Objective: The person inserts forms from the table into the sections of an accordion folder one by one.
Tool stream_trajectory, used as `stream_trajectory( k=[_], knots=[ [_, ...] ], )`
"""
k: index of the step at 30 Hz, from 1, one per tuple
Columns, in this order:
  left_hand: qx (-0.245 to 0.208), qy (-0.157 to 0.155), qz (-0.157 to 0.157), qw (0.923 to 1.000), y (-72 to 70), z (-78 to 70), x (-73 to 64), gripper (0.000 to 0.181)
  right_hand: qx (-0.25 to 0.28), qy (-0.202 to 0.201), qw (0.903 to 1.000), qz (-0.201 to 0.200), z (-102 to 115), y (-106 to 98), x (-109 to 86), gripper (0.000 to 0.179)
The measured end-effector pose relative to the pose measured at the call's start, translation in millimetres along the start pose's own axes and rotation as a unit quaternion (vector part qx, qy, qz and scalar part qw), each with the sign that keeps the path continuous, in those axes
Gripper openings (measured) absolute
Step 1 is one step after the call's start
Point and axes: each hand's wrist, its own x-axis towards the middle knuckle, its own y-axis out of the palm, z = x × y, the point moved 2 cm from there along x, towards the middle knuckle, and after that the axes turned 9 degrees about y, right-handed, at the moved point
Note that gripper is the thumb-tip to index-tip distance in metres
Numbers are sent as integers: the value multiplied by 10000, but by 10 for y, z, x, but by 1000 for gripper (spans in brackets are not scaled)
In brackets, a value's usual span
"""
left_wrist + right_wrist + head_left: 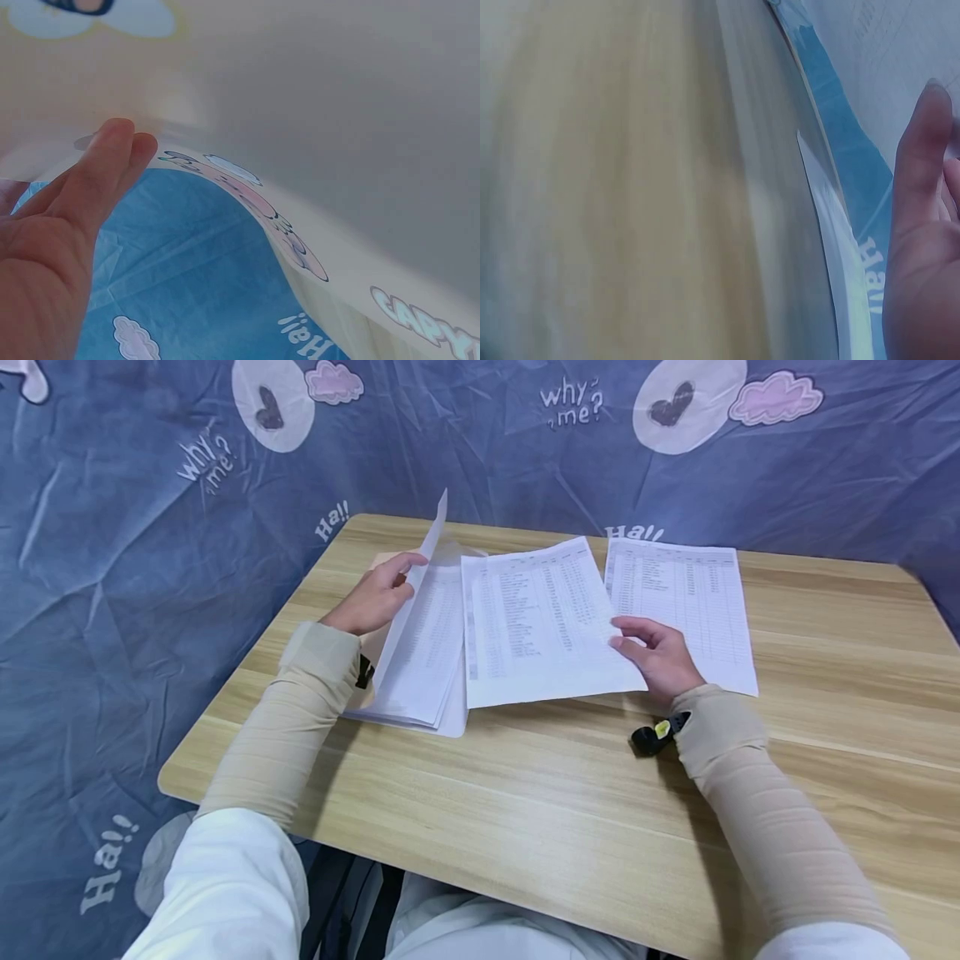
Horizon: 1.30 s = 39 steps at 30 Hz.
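Step in hand, by my reading: you're sorting printed papers. Left hand (pixel 378 593) pinches a raised leaf (pixel 437 522), cartoon print on its outer face, above the paper stack (pixel 435 635) toward the table (pixel 487 802)'s far-left corner. Right hand (pixel 660 660), well apart from the left, has thumb and fingers closed on the right edge of a printed sheet (pixel 525 618), tilted, just beside the stack. Second sheet (pixel 697 610) lies along the far edge, farther right. Next move probably calls for holding the leaf up while you guide the printed sheet without creasing it; direction, can't tell.
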Motion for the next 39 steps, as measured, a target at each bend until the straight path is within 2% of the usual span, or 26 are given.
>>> stream_trajectory(
  k=[8,22,31,39],
  knots=[
    [2,-20,23,10000,5,-10,-8,45,664,77,9977,89,-6,118,23,41],
    [5,55,12,10000,1,-18,-13,45,-58,231,9992,334,59,212,-12,45],
    [23,-47,24,10000,-2,-20,-18,45,-414,356,9968,581,106,271,-15,49],
    [57,-17,5,10000,-8,-32,-14,45,-387,618,9930,924,131,343,0,53]
  ],
)
